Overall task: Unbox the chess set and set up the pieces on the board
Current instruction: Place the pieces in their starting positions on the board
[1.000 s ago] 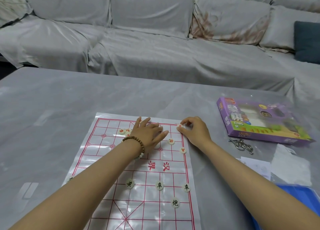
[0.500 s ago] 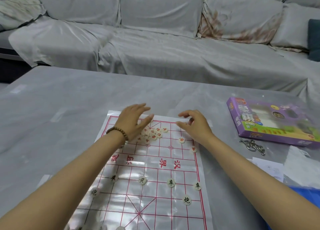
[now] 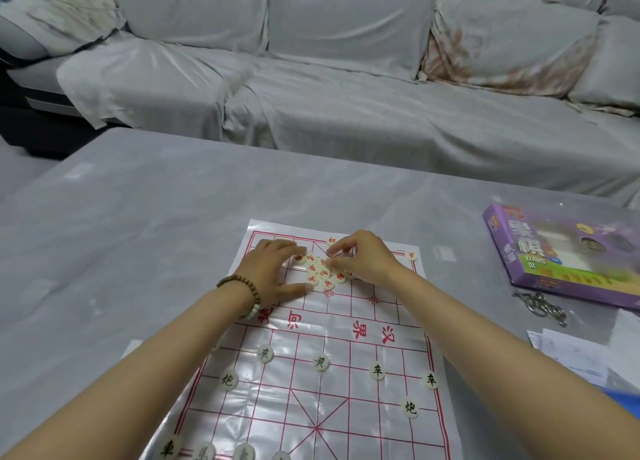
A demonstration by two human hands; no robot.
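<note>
Head view: left hand fingers flat; right hand fingers curled, grasp unclear; two stray red pieces.

The board is white with a red grid. Cream pieces carry red or black characters. The box is purple.

- The left hand comes down flat, touching the left side of the heap of cream round red-lettered pieces.
- The right hand moves in to the heap's right, fingertips pinching at it.
</note>
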